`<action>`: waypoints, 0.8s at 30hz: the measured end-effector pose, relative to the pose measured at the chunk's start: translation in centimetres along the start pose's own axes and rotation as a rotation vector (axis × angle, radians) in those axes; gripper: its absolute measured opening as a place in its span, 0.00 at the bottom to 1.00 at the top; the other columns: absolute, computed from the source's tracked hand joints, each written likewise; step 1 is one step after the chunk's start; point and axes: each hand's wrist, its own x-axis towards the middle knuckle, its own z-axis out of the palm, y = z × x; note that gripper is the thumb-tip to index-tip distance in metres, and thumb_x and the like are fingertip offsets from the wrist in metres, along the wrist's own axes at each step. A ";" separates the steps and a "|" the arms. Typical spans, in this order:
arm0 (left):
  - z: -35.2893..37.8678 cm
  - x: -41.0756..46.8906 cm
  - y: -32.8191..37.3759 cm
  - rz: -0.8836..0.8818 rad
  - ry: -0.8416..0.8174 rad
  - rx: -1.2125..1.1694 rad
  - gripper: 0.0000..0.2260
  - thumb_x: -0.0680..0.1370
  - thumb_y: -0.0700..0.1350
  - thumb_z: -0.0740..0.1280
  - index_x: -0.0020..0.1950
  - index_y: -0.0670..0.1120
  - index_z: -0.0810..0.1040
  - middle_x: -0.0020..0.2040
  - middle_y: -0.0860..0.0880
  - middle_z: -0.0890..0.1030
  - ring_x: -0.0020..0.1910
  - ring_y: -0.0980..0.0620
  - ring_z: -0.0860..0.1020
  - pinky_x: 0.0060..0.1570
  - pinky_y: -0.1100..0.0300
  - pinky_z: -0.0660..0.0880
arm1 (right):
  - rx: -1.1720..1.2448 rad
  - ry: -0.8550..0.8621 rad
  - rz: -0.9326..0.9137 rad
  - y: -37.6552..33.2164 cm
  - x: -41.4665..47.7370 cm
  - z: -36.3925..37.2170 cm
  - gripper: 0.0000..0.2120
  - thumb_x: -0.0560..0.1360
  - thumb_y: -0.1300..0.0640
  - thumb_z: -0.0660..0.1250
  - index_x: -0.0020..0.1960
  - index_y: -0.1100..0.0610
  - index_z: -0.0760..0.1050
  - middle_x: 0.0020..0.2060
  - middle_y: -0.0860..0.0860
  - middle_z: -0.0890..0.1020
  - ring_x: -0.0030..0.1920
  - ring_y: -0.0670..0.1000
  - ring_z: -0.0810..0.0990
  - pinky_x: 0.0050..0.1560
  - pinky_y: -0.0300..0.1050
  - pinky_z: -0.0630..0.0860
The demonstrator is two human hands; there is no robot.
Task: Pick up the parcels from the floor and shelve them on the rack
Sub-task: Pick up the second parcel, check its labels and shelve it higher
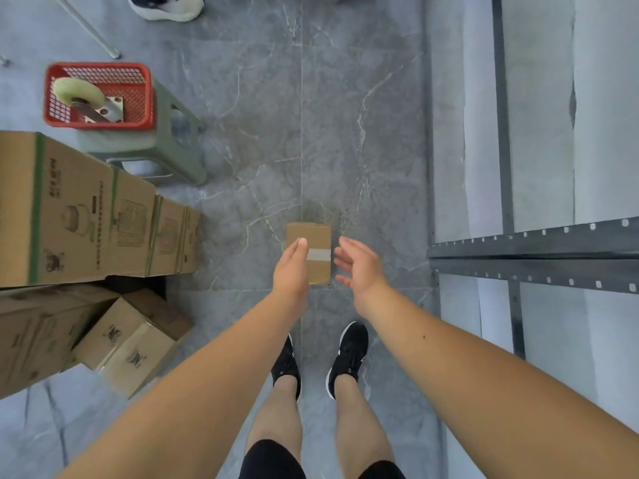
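Observation:
A small brown cardboard parcel (313, 236) with a strip of clear tape lies flat on the grey marble floor in front of my feet. My left hand (291, 267) is over the parcel's left edge, thumb resting on its top. My right hand (359, 267) hovers just right of the parcel with fingers spread, holding nothing. The grey metal rack (532, 250) with pale shelf boards stands at the right.
Large printed cartons (86, 212) are stacked at the left, smaller ones (131, 344) tumbled below them. A red basket (98, 95) holding a tape dispenser sits on a green plastic stool (173, 146). Another person's shoe (166, 5) is at the top.

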 end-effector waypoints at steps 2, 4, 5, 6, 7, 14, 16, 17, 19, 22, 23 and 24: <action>-0.3 1.1 -0.8 -0.009 0.012 0.012 0.24 0.87 0.56 0.60 0.80 0.47 0.72 0.78 0.46 0.75 0.78 0.46 0.72 0.79 0.46 0.66 | 0.019 -0.002 0.007 0.8 1.4 0.3 0.04 0.85 0.51 0.65 0.51 0.44 0.76 0.51 0.46 0.82 0.53 0.47 0.81 0.49 0.46 0.77; -0.4 2.4 -1.6 -0.011 0.012 0.028 0.23 0.87 0.56 0.60 0.80 0.47 0.72 0.78 0.46 0.75 0.77 0.46 0.72 0.79 0.47 0.66 | 0.034 0.009 0.006 1.6 2.7 0.4 0.03 0.85 0.51 0.65 0.54 0.46 0.77 0.49 0.45 0.83 0.49 0.44 0.82 0.41 0.42 0.78; -0.5 3.0 -1.9 -0.017 0.015 0.031 0.23 0.87 0.56 0.60 0.80 0.47 0.72 0.78 0.46 0.75 0.76 0.46 0.73 0.78 0.48 0.66 | 0.034 0.008 0.005 2.0 3.3 0.5 0.03 0.85 0.51 0.65 0.57 0.48 0.77 0.50 0.46 0.83 0.51 0.45 0.82 0.42 0.44 0.78; -0.5 3.4 -2.2 -0.027 0.025 0.031 0.23 0.87 0.56 0.60 0.80 0.48 0.72 0.77 0.47 0.75 0.75 0.47 0.73 0.76 0.50 0.68 | 0.035 0.005 0.006 2.5 3.9 0.6 0.06 0.85 0.51 0.65 0.61 0.49 0.76 0.51 0.47 0.83 0.54 0.48 0.82 0.47 0.47 0.80; -0.4 3.8 -2.3 -0.036 0.035 0.029 0.23 0.87 0.57 0.60 0.80 0.49 0.71 0.77 0.48 0.75 0.72 0.49 0.74 0.70 0.53 0.69 | 0.045 0.006 0.011 3.0 4.5 0.7 0.08 0.85 0.50 0.65 0.63 0.50 0.75 0.54 0.49 0.83 0.59 0.51 0.82 0.55 0.52 0.80; -0.1 7.3 -4.1 -0.054 0.057 0.035 0.24 0.87 0.57 0.59 0.81 0.50 0.69 0.78 0.49 0.74 0.70 0.51 0.73 0.64 0.55 0.66 | 0.147 0.082 0.070 5.9 8.9 0.6 0.18 0.85 0.48 0.65 0.73 0.52 0.73 0.63 0.52 0.81 0.68 0.56 0.80 0.72 0.63 0.75; -0.2 8.4 -5.0 -0.062 0.064 0.038 0.23 0.87 0.57 0.60 0.80 0.50 0.71 0.76 0.49 0.75 0.67 0.52 0.73 0.63 0.56 0.66 | 0.160 0.084 0.080 6.8 10.3 0.6 0.21 0.85 0.48 0.65 0.75 0.53 0.72 0.61 0.51 0.81 0.68 0.56 0.79 0.71 0.61 0.76; -0.3 9.0 -5.5 -0.067 0.067 0.035 0.22 0.87 0.57 0.60 0.80 0.51 0.71 0.75 0.49 0.76 0.66 0.52 0.74 0.61 0.56 0.66 | 0.163 0.082 0.085 7.3 11.0 0.6 0.22 0.85 0.48 0.65 0.77 0.53 0.71 0.59 0.50 0.82 0.68 0.56 0.79 0.70 0.60 0.76; -0.3 10.3 -6.5 -0.081 0.072 0.029 0.22 0.87 0.57 0.60 0.79 0.51 0.71 0.73 0.50 0.77 0.63 0.52 0.74 0.59 0.56 0.67 | 0.161 0.082 0.090 8.1 12.3 0.4 0.23 0.85 0.48 0.65 0.77 0.53 0.71 0.55 0.47 0.82 0.68 0.56 0.79 0.68 0.58 0.77; -0.5 12.1 -7.8 -0.101 0.091 0.029 0.22 0.87 0.57 0.60 0.80 0.51 0.71 0.67 0.51 0.77 0.59 0.54 0.76 0.56 0.58 0.68 | 0.132 0.072 0.087 9.4 14.2 0.4 0.19 0.85 0.47 0.65 0.74 0.51 0.72 0.57 0.48 0.83 0.69 0.56 0.79 0.71 0.62 0.75; -0.5 12.7 -8.2 -0.106 0.094 0.028 0.22 0.87 0.57 0.60 0.80 0.51 0.71 0.67 0.52 0.78 0.58 0.54 0.77 0.56 0.58 0.68 | 0.122 0.068 0.087 9.8 14.9 0.4 0.17 0.85 0.47 0.64 0.72 0.50 0.73 0.61 0.50 0.83 0.69 0.55 0.79 0.72 0.62 0.75; -0.5 13.3 -8.5 -0.112 0.092 0.027 0.23 0.87 0.58 0.60 0.80 0.51 0.71 0.67 0.51 0.78 0.59 0.54 0.76 0.56 0.58 0.68 | 0.113 0.066 0.089 10.1 15.5 0.5 0.15 0.85 0.46 0.64 0.70 0.49 0.74 0.64 0.51 0.83 0.69 0.55 0.79 0.71 0.61 0.75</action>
